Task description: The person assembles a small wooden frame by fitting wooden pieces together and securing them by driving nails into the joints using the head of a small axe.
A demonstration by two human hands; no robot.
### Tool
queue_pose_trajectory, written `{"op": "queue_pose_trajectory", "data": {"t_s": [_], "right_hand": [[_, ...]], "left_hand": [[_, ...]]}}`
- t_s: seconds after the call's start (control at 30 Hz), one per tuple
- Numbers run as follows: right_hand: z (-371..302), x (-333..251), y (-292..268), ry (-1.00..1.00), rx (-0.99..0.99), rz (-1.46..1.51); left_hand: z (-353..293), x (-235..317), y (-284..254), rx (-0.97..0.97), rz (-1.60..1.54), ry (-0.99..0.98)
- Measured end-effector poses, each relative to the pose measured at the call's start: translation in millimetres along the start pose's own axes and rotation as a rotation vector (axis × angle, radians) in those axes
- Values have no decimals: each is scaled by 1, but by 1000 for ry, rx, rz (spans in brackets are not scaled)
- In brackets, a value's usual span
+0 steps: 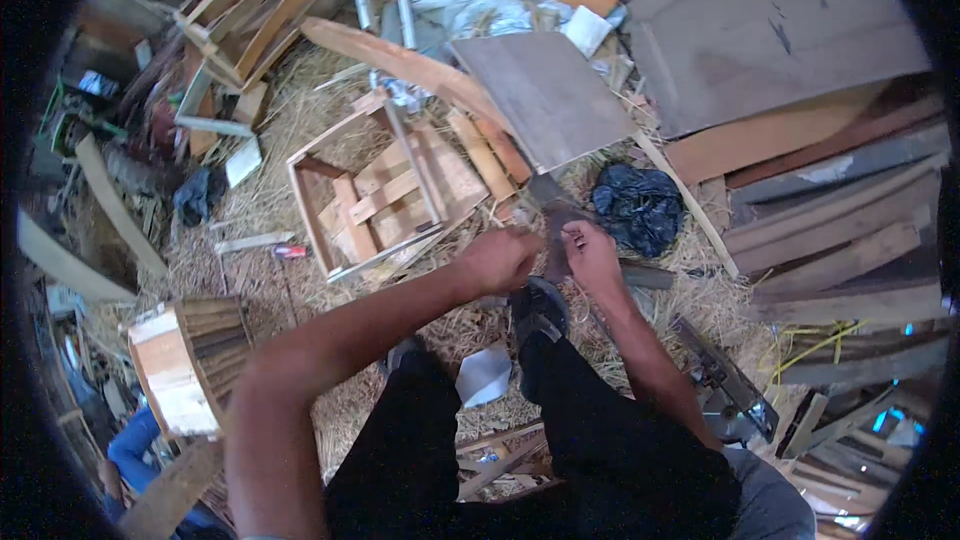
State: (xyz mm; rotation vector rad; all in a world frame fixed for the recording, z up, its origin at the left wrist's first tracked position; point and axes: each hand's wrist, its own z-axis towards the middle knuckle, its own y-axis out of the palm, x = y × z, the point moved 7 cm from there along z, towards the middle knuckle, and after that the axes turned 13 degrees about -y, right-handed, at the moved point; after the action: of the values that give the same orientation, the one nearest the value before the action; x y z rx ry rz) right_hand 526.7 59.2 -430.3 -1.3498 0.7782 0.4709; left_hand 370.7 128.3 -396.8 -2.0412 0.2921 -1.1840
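My left hand [500, 258] is closed in front of me, its fingers curled together above my shoe [540, 315]. What it holds, if anything, is hidden. Just to its right, my right hand [594, 256] has its thumb and fingers drawn together around something small and dark that I cannot make out. A dark brown board [562, 218] lies below and between the two hands, nearest the right one. Beyond the right hand sits a crumpled black plastic bag [637, 208]. To the left of the hands stands an open wooden frame [365, 185] with pale crosspieces inside.
Wood shavings [270, 130] cover the floor. A grey-brown panel [545, 95] lies ahead, and planks [840, 210] are stacked at right. A slatted wooden piece [190, 365] stands at left, near a person's blue sleeve [135, 450]. A dark metal tool [730, 375] is by my right forearm.
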Motion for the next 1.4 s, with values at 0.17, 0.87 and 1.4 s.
{"op": "queue_pose_trajectory", "data": {"t_s": [0.17,0.87,1.4], "right_hand": [[-1,6,-4,44,94,65],[6,134,-71,42,314,-465],[14,68,-76,239,503,358]], "left_hand": [[72,-22,11,266,-155,-176],[151,43,76,-129,290,-58],[140,46,18,293,-483,-45]]}}
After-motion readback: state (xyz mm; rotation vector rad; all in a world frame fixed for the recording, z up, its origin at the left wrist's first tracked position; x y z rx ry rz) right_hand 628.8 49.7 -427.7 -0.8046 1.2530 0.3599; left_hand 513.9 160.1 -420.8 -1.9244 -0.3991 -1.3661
